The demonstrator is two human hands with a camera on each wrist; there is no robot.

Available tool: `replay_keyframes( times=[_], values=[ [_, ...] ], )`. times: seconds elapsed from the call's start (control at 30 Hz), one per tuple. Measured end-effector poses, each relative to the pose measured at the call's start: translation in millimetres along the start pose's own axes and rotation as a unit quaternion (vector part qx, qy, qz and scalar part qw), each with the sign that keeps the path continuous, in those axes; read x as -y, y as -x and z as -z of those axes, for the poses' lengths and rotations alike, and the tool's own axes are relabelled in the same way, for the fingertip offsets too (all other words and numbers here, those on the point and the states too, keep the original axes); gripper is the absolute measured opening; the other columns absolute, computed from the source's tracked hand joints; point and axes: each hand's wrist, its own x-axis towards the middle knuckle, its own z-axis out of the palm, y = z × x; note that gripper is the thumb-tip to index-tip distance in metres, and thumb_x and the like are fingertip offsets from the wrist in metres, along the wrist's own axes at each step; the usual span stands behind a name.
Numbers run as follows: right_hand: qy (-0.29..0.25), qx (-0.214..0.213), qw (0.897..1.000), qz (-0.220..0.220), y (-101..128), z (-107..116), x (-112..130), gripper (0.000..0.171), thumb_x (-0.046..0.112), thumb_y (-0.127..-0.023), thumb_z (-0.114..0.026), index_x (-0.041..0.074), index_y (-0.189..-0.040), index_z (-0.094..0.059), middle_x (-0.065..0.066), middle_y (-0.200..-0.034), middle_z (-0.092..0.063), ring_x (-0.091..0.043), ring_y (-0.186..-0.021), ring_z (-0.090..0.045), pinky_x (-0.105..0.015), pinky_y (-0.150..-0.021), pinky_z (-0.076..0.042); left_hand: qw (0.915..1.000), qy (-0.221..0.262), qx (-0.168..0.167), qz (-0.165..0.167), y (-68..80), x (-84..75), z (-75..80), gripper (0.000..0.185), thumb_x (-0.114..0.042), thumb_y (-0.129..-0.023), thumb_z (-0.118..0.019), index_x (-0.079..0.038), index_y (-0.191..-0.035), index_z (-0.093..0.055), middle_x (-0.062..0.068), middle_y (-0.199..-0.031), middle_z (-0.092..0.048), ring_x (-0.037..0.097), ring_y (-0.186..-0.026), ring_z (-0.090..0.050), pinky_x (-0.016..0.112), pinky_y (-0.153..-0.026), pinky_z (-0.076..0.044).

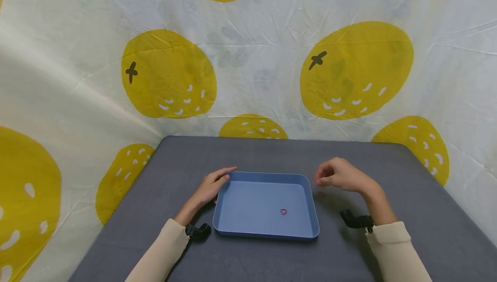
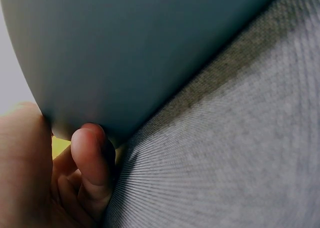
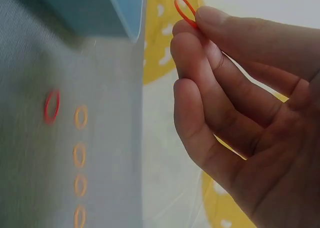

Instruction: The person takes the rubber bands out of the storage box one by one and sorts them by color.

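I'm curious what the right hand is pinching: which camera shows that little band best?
The right wrist view: the orange rubber band shows clearly, pinched between thumb and forefinger of the right hand. The head view shows only the hand, the band too small to see. The left wrist view misses it.

a small orange-red rubber band [image 3: 184,10] is pinched upright above the grey table; a pale blue tray [image 1: 233,226] lies flat, one pink band [image 1: 283,211] inside.
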Motion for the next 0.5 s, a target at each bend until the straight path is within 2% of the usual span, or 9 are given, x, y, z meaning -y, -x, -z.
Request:
replay_keyframes(
  times=[0.07, 0.13, 0.27, 0.37, 0.5],
  values=[
    [-0.008, 0.0, 1.0, -0.007, 4.1, 2.8, -6.0, 0.009, 0.012, -0.094, -0.075, 0.003, -0.091, -0.076, -0.009, -0.086, -0.075, -0.019, -0.076, -0.068, -0.027, -0.066, -0.052, 1.0, 0.001, 0.001, 0.0, 0.0, -0.3, 0.4, 0.037, -0.034, -0.112, -0.045, -0.042, -0.147, -0.056, 0.007, -0.123, -0.073, 0.016, -0.035, -0.043, 0.04, -0.04, -0.05],
    [-0.012, 0.003, 1.0, -0.015, 7.4, 4.9, -11.5, 0.009, 0.012, -0.094, -0.074, 0.003, -0.092, -0.075, -0.01, -0.088, -0.076, -0.018, -0.076, -0.068, -0.027, -0.066, -0.052, 1.0, 0.0, 0.001, 0.001, 0.3, -0.4, 0.9, 0.037, -0.034, -0.112, -0.045, -0.045, -0.145, -0.056, 0.007, -0.124, -0.073, 0.016, -0.035, -0.042, 0.039, -0.04, -0.049],
    [-0.008, 0.004, 0.999, -0.033, 11.3, 7.4, -21.9, 0.009, 0.011, -0.094, -0.074, 0.002, -0.092, -0.075, -0.008, -0.086, -0.075, -0.016, -0.075, -0.066, -0.027, -0.066, -0.051, 1.0, 0.006, 0.005, -0.001, 1.3, -0.2, 1.2, 0.037, -0.034, -0.113, -0.044, -0.041, -0.147, -0.056, 0.005, -0.139, -0.066, 0.017, -0.035, -0.042, 0.041, -0.04, -0.05],
    [-0.006, 0.005, 0.999, -0.039, 13.3, 8.1, -29.6, 0.009, 0.009, -0.093, -0.074, 0.0, -0.091, -0.075, -0.007, -0.085, -0.074, -0.013, -0.075, -0.065, -0.027, -0.066, -0.052, 1.0, 0.005, 0.007, -0.001, 1.2, 0.4, 0.7, 0.038, -0.035, -0.113, -0.043, -0.037, -0.149, -0.056, 0.005, -0.145, -0.062, 0.018, -0.036, -0.043, 0.042, -0.041, -0.05],
    [-0.014, 0.01, 0.999, -0.048, 14.5, 7.2, -41.4, 0.007, 0.004, -0.093, -0.072, -0.002, -0.089, -0.074, -0.01, -0.087, -0.075, -0.014, -0.075, -0.065, -0.027, -0.066, -0.054, 1.0, 0.001, 0.008, 0.001, -0.2, 1.3, -0.6, 0.039, -0.036, -0.113, -0.042, -0.033, -0.15, -0.056, 0.007, -0.142, -0.064, 0.017, -0.036, -0.044, 0.042, -0.041, -0.05]
  ],
)
